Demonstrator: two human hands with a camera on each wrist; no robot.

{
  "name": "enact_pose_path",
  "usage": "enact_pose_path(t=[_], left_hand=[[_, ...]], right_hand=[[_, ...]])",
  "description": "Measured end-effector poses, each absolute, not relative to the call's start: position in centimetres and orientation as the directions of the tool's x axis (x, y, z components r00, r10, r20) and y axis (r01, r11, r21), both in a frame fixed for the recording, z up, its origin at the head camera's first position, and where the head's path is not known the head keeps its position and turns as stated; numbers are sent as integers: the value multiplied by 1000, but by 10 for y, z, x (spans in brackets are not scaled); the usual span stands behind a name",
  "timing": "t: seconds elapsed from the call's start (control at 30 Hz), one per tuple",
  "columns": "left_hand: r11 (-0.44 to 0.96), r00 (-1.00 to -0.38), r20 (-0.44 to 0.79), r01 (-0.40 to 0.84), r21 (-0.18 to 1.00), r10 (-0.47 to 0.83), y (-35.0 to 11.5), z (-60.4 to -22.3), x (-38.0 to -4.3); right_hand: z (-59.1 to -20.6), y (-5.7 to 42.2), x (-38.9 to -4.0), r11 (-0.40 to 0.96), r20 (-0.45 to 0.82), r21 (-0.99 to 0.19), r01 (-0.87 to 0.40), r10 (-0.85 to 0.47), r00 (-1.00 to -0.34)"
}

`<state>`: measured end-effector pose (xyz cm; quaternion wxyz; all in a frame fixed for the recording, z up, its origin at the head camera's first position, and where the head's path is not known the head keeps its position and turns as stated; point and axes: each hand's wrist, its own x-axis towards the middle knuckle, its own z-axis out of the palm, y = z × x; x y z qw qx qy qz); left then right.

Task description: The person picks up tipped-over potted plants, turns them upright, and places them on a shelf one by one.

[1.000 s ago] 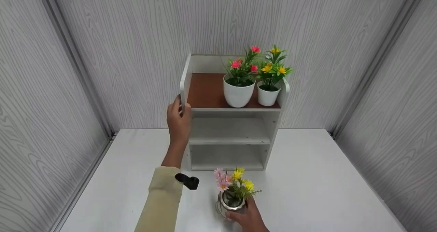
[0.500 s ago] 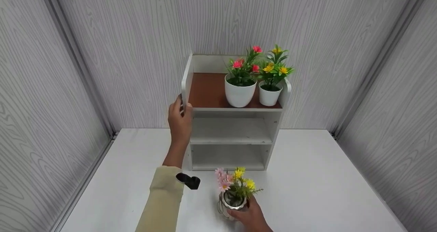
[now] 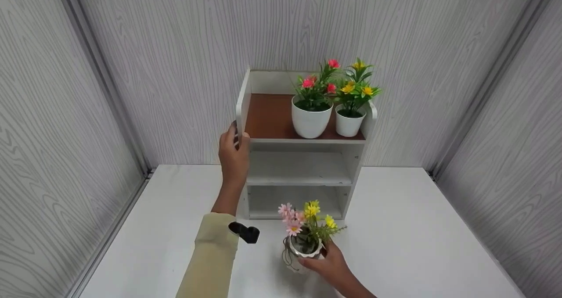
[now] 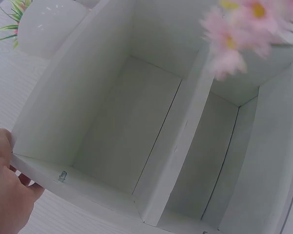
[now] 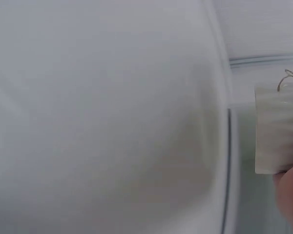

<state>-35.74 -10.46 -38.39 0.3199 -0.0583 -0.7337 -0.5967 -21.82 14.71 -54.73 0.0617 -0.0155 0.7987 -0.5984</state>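
Note:
A white three-tier shelf unit [image 3: 307,141] with a brown top stands on the table. My left hand [image 3: 234,159] grips the front edge of its left side panel; in the left wrist view the hand [image 4: 10,190] is at that panel's outer side. My right hand [image 3: 331,263] holds a small pale pot of pink and yellow flowers [image 3: 298,263] by its side, in front of the bottom tier, with a shadow beneath it. Twine hangs from the pot. In the right wrist view the pot [image 5: 276,131] and a finger [image 5: 290,195] show at the right edge.
On the brown top stand a larger white pot with red flowers [image 3: 311,122] and a smaller white pot with yellow flowers [image 3: 350,126], both to the right. Grey wood-patterned walls [image 3: 175,48] enclose the white table [image 3: 404,236] behind and on both sides.
My right hand has raised the flower pot and moved it slightly forward and right, closer to the shelf. My left hand keeps its grip on the panel. The head view has shifted slightly.

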Motion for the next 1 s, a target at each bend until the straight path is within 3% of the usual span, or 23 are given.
enact_pose_path(t=[0.53,0.73,1.0], left_hand=[[275,-800,514,442,854,-309,-105,-383,-354],[300,-797,516,432,850,-315,-105,-384,-354],[296,-802,502,418,859,-324,-104,-383,-357]], right_hand=[[-447,135,-233,283,73,-954,-100,-105,-992],[-413,114,-237,235,194,-949,-209,-84,-977],[-372,82,-244,305,406,-872,-383,13,-914]])
